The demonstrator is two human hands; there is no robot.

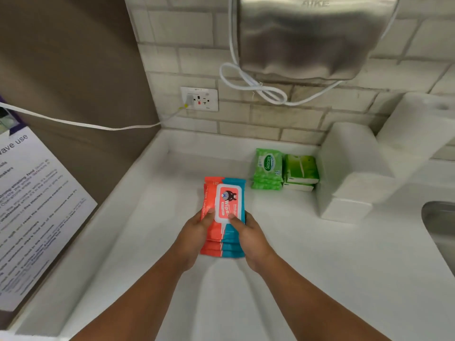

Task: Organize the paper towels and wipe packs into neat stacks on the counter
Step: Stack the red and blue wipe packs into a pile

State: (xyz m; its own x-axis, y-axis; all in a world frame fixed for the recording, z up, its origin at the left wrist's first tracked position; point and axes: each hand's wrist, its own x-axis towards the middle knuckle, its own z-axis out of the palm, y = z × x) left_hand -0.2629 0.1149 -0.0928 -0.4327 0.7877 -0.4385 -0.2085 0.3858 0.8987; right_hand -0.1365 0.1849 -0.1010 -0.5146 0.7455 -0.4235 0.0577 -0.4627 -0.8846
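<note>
Head view, centre of frame: L hand (pixel 197 232) grasps the left edge of the wipe pack stack (pixel 226 200), thumb on top of the orange half, fingers curled round the side. R hand (pixel 248 239) grasps the right edge likewise, thumb on the white flip lid, fingers round the blue side. Both forearms enter from the bottom of the frame.

Stack: several orange/blue packs, one atop another, edges approx. aligned, top pack label up. It sits on the white counter (pixel 320 267), mid-frame. Whether the bottom pack rests fully on the counter: cannot tell.

Up and right of the stack, near but apart: green Sanicare packs (pixel 268 168), piled, against the back wall. Touching them on the right: a 2nd green pile (pixel 301 171), lighter print, white edges showing.

Further right: white paper towel stack (pixel 349 173), stepped, tall, beside the 2nd green pile.

Right edge of frame: steel sink (pixel 440 222), partly cut off.

Upper frame: steel hand dryer (pixel 312 38) on the tiled wall, its white cable (pixel 258 87) looped below it. Wall socket (pixel 199 99) upper centre-left, one plug in, a flat white lead running off left.

Left edge: printed notice (pixel 37 205), text mostly unreadable.
</note>
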